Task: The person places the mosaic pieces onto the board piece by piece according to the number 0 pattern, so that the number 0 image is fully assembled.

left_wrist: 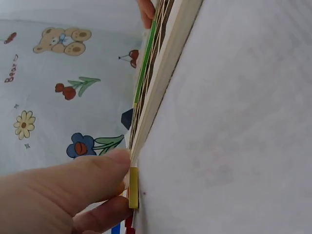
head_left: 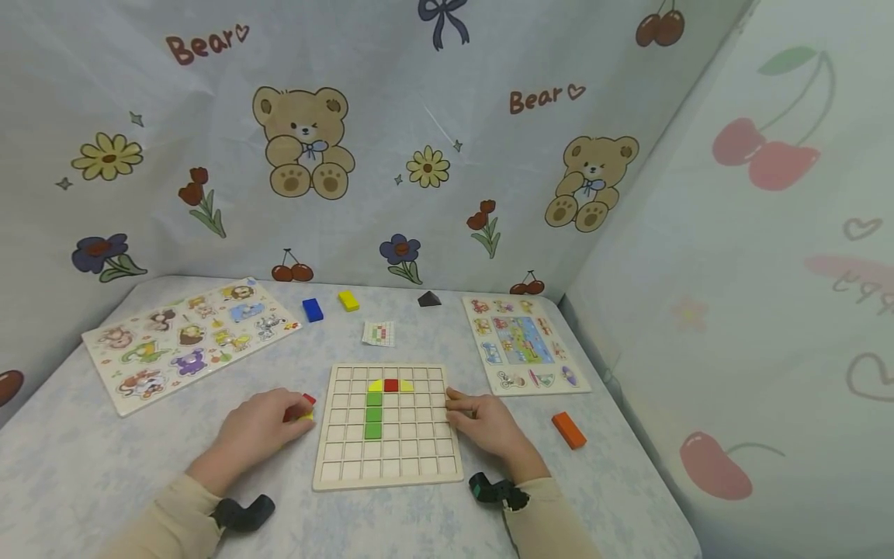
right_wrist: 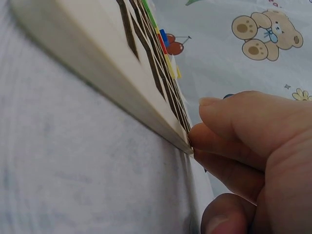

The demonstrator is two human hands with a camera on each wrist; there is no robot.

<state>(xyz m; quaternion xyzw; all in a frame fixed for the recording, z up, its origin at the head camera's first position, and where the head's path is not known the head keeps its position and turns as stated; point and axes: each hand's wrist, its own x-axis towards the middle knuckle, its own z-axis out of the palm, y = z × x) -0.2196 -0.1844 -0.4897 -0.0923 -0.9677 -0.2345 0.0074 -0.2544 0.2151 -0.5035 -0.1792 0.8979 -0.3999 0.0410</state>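
A square wooden grid board (head_left: pixel 412 454) lies in front of me. Set in its cells are a red tile (head_left: pixel 391 385), two yellow pieces (head_left: pixel 407 386) beside it, and a column of green tiles (head_left: pixel 373 414). Left of the board, my left hand (head_left: pixel 254 427) pinches a yellow tile (left_wrist: pixel 133 187) between thumb and finger, close to the board's edge. A bit of red (head_left: pixel 310 398) shows by those fingers; the rest is covered. My right hand (head_left: pixel 494 432) touches the board's right edge with loosely bent fingertips (right_wrist: pixel 197 136).
Behind the board lies a small pattern card (head_left: pixel 379 334). Farther back are a blue block (head_left: pixel 313 310), a yellow block (head_left: pixel 348 301) and a dark triangular piece (head_left: pixel 429 299). Picture puzzle boards lie at left (head_left: pixel 230 317) and right (head_left: pixel 499 380). An orange block (head_left: pixel 569 431) rests at right.
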